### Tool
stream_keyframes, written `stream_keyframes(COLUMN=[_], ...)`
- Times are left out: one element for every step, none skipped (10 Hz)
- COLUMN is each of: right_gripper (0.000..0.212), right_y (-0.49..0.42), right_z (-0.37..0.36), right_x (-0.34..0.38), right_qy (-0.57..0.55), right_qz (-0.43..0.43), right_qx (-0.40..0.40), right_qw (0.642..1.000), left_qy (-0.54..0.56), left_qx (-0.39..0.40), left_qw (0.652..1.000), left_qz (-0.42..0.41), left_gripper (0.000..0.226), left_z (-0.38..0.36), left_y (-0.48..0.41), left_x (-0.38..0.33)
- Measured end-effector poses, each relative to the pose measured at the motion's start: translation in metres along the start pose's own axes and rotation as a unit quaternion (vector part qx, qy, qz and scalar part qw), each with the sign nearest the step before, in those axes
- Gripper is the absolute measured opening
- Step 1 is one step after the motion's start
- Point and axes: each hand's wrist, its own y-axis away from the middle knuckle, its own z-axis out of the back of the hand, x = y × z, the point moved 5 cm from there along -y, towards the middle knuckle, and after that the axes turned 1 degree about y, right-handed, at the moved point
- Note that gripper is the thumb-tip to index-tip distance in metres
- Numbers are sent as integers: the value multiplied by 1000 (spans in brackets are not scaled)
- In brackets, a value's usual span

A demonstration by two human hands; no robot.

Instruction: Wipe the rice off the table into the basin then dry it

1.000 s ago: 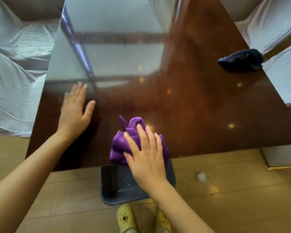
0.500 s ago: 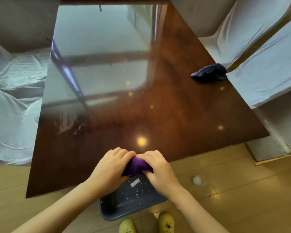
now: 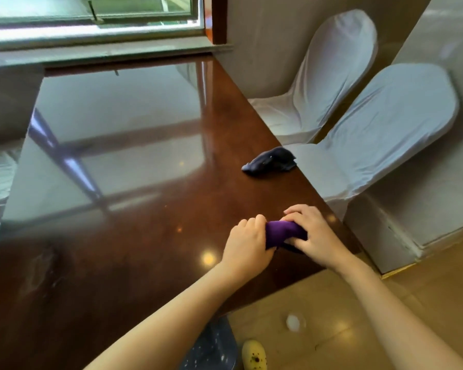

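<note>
Glossy dark-brown worktop (image 3: 134, 182) fills most of our view, with a window reflected in its far half. We use its near edge as the landmark.

Purple cloth (image 3: 282, 232) is bunched into a roll just above the worktop, a little in from the near edge, towards the right-hand corner. We have both hands on it:
- left hand (image 3: 247, 245) wrapped around the left end, fingers curled over the top, grip clamped on the cloth
- right hand (image 3: 314, 232) over the right end, fingers curled down, grip also clamped on the cloth
- only the middle of the roll shows between the two hands

Basin (image 3: 214, 345) sits on the floor (image 3: 358, 316) below the near edge, mostly hidden by our left forearm. The visible part is dark grey with white specks that look like rice grains; we can't tell how much is in there.

Other items relative to the near edge:
- dark blue cloth (image 3: 271, 161) crumpled on the worktop, well beyond the hands, right at the right-hand side edge
- two chairs in white covers (image 3: 380, 134) beside that right-hand edge, the nearer one just beside the dark cloth
- small white blob (image 3: 293, 322) on the floor, on our side of the edge, right of the basin
- one yellow clog (image 3: 254, 355) on the floor just right of the basin

Faint smears show on the worktop near its left side, close to the near edge.
</note>
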Motion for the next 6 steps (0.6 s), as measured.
stream_keyframes(right_gripper=[36,36,36,39,46,70], right_y=[-27,-46,-57,-62,-68,-74], right_z=[25,32,29,11,7,27], right_x=[-56,-105,-135,-153,-151,-137], right_qy=[70,69,65,56,74,63], right_qz=[-9,-26,-36,-34,-39,-26], right_qx=[10,36,60,113,182,254], right_qw=[997,997,995,991,980,965], left_qy=[12,10,-25,-51,-79,-81], left_qx=[10,24,35,56,100,150], left_qw=[999,997,996,994,989,983], left_qz=[41,69,78,81,77,65], left_gripper=[35,36,36,42,57,73], left_z=[-32,-63,-88,-108,-108,-88], left_y=[-49,-88,-108,-105,-102,-103], left_x=[-26,-43,-50,-50,-44,-33])
